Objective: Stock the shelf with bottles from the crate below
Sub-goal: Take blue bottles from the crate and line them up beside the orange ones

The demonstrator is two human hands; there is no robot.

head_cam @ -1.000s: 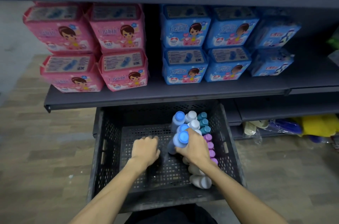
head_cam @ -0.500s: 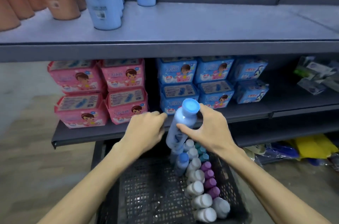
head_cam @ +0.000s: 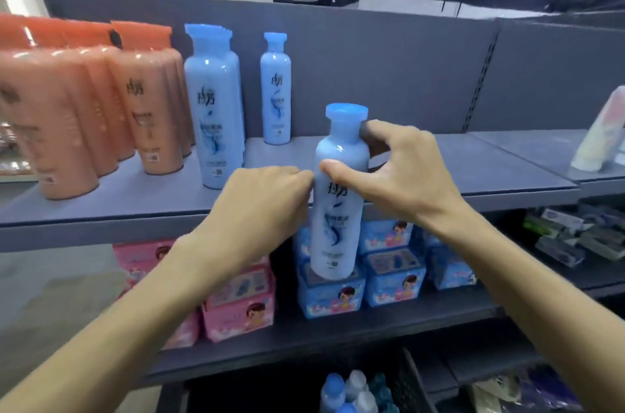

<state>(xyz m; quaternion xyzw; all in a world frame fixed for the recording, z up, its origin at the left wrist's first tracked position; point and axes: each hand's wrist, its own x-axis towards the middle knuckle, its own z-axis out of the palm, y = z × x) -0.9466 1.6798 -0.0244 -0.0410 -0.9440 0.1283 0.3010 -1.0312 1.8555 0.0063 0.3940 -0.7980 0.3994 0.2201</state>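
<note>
Bottle (head_cam: 339,199) pale blue, upright, blue-capped, gripped by both hands (head_cam: 341,182)

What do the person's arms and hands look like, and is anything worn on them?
Both forearms are bare up to the picture's edge: no sleeves show. The left hand and right hand wear no gloves, and no rings, watch or bracelet show. The nails look short and unpainted.

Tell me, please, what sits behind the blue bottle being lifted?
Behind the blue bottle: the upper shelf's edge, and lower down blue packs. What lies directly behind its body is covered.
</note>
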